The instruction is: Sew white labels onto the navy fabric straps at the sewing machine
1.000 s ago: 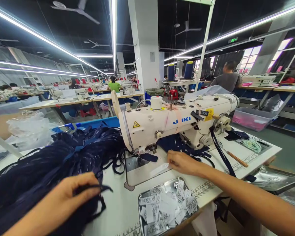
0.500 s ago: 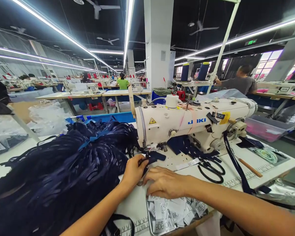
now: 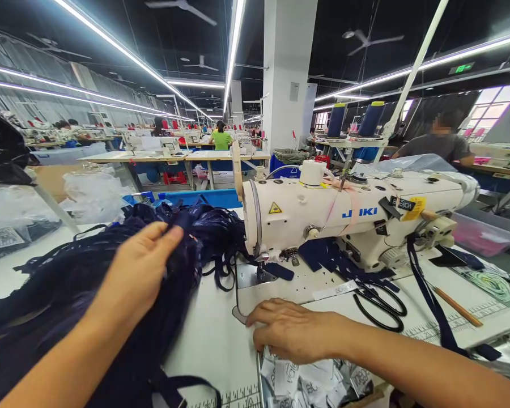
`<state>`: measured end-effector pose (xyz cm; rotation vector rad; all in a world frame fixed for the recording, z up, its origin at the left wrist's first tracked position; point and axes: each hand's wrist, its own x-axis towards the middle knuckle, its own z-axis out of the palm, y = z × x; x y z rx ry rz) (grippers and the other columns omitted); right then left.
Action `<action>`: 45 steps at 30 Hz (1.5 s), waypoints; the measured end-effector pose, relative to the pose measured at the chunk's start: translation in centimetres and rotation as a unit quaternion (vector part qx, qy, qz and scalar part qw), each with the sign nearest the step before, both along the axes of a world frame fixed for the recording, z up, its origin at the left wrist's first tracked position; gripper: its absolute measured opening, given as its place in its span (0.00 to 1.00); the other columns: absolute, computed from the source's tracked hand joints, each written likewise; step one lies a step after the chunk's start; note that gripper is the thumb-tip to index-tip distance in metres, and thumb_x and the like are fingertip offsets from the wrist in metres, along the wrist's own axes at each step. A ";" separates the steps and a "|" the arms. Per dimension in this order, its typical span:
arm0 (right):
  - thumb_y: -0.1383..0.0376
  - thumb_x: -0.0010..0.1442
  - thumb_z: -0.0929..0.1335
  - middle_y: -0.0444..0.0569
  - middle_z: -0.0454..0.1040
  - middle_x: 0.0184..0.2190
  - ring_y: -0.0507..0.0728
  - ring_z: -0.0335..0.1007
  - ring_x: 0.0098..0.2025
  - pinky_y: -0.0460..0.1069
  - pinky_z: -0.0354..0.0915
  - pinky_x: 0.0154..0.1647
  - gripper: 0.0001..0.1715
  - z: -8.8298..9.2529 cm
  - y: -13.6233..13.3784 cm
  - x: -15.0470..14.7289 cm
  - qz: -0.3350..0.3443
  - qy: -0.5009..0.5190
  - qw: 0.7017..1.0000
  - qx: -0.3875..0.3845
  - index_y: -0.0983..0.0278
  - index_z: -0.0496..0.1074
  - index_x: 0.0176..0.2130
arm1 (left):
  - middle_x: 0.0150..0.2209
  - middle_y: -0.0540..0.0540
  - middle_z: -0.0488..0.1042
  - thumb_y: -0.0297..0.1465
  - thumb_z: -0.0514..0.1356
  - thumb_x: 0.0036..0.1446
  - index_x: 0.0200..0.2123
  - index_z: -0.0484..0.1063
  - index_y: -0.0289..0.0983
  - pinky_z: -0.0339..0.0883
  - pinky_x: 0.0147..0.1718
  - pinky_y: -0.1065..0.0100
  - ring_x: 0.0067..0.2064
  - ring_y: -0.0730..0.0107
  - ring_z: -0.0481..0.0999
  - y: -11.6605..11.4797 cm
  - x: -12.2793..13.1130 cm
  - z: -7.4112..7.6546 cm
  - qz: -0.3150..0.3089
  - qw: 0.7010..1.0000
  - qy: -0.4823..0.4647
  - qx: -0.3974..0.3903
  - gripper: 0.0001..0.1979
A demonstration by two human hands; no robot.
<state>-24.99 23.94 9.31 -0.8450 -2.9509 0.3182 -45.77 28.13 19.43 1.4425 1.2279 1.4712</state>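
Observation:
My left hand is closed in a pinch on a dark navy fabric strap, raised over a large heap of navy straps. My right hand lies at the front of the sewing machine bed, its fingers bent and close together. A small rounded grey metal piece shows at its fingertips; what the fingers hold is hidden. Beneath that hand is a metal tray of white printed labels. The white sewing machine stands just beyond, with a navy fabric piece beside its presser foot.
Black-handled scissors and a white label strip lie right of the needle area. Farther right are a wooden-handled tool and a hanging navy strap. Navy scraps lie under the machine arm. Other people sit at machines behind.
My left hand has moved left from the needle area to above the heap, with a strap in its pinch. My right hand stays near the tray. The view has shifted slightly left.

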 end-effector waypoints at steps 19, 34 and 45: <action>0.69 0.49 0.64 0.43 0.64 0.24 0.51 0.60 0.29 0.48 0.57 0.34 0.04 0.2 -0.2 5.8 -0.311 0.409 0.842 -0.164 0.64 0.62 0.25 | 0.16 0.55 0.57 0.44 0.55 0.42 0.16 0.59 0.37 0.53 0.21 0.71 0.20 0.74 0.58 0.9 4.0 -11.4 -0.183 0.955 0.215 -0.094 0.16; 0.65 0.36 0.69 0.45 0.69 0.29 0.54 0.63 0.35 0.49 0.57 0.39 0.08 0.0 0.6 -2.8 -0.286 0.652 0.630 -0.310 0.65 0.66 0.20 | 0.11 0.55 0.59 0.56 0.63 0.24 0.15 0.64 0.36 0.48 0.16 0.72 0.14 0.77 0.58 -0.8 3.8 -10.1 -0.182 0.966 0.049 -0.174 0.28; 0.67 0.38 0.65 0.40 0.63 0.18 0.51 0.58 0.26 0.46 0.56 0.30 0.04 0.4 1.4 -4.2 -0.352 0.620 0.649 -0.267 0.64 0.63 0.20 | 0.18 0.52 0.65 0.51 0.65 0.28 0.22 0.74 0.33 0.53 0.22 0.73 0.22 0.75 0.60 -2.0 3.3 -9.5 -0.158 0.978 0.021 -0.136 0.26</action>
